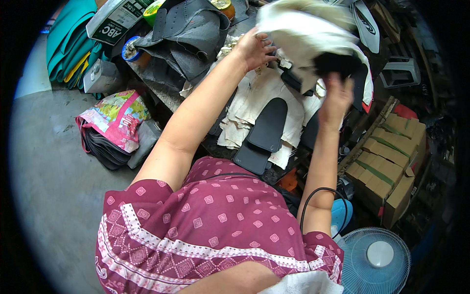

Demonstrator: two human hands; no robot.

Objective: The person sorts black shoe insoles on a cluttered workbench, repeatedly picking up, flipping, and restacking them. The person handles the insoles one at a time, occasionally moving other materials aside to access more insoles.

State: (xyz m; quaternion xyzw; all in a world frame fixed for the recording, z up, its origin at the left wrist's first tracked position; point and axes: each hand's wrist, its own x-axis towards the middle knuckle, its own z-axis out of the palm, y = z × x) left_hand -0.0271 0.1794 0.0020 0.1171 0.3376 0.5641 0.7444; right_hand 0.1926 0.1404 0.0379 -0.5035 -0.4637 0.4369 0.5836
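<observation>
A large white cloth point(308, 34) is blurred by motion above the far side of the worktable. My right hand point(337, 95), smeared too, grips its lower edge beside a black patch point(337, 63); whether that patch belongs to the cloth I cannot tell. My left hand point(255, 50) is raised at the cloth's left edge, fingers spread, holding nothing I can see. Below and between my hands, black rounded flat pieces point(270, 122) lie overlapping on frayed off-white fabric point(240, 125). Another dark piece point(296, 82) lies partly under the cloth.
Dark grey sheet material point(183, 41) is heaped at the far left, near a blue-lidded jar point(130, 49). A pink patterned bag point(115, 120) with black sheets stands on the floor at left. Cardboard bundles point(387, 152) sit at right, with a fan point(376, 259) at lower right.
</observation>
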